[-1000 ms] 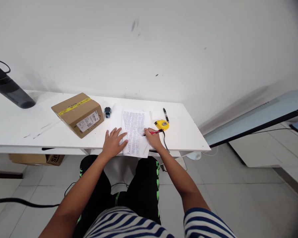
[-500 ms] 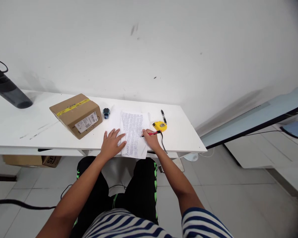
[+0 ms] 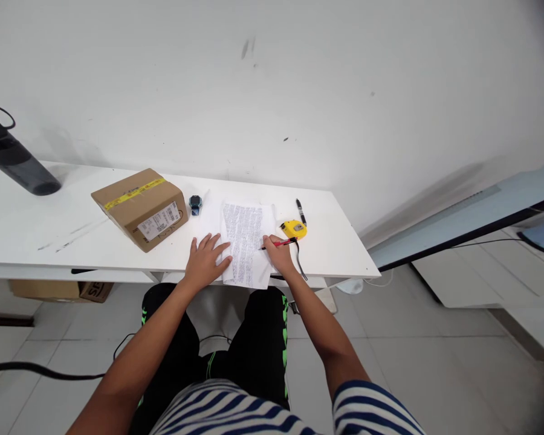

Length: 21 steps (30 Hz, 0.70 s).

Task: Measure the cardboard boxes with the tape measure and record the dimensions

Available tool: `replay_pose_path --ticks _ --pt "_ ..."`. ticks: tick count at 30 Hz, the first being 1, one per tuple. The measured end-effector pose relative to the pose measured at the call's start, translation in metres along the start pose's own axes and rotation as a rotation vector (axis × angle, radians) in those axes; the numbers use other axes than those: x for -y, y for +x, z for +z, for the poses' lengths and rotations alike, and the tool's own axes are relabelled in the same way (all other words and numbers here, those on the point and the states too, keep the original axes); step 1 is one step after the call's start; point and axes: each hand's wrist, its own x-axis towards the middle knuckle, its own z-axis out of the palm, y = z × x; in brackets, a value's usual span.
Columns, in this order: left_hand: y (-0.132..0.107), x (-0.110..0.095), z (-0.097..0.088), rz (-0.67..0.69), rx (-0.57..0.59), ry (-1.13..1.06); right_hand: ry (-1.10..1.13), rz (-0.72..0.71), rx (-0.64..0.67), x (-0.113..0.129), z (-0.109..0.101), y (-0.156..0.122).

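A sheet of paper covered in rows of blue handwriting lies on the white desk, its lower end hanging slightly over the front edge. My left hand rests flat with fingers spread at the sheet's left side, fingertips on the paper. In my right hand a red and black pen is gripped, its tip down at the right part of the writing. Other white paper shows beneath and to the left of the written sheet. Just beyond my right hand sits a yellow tape measure with a black strap.
A black pen lies behind the tape measure. Left of the papers are a watch, a taped cardboard box and a dark bottle. The wall stands right behind the desk. Another carton is underneath.
The whole view has shifted very slightly. My right hand and the pen stay at nearly the same spot on the sheet, and my left hand stays flat in place.
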Motion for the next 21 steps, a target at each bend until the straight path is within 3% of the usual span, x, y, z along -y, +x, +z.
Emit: replay_pose_path --ticks 4,14,18,21 --pt "0.0000 -0.0002 -0.0003 0.000 0.007 0.020 -0.003 0.000 0.054 0.0021 -0.0011 -0.0004" --pt "0.0004 -0.0016 -0.0014 -0.007 0.010 0.028 0.014 -0.010 -0.015 0.0009 -0.0012 -0.0003" --pt "0.0007 -0.0024 -0.0016 -0.017 0.007 0.027 0.035 -0.015 0.022 0.0004 -0.0011 -0.0006" --pt "0.0008 -0.0019 -0.0010 -0.017 0.007 0.008 0.035 0.011 -0.034 0.0006 -0.0006 -0.0002"
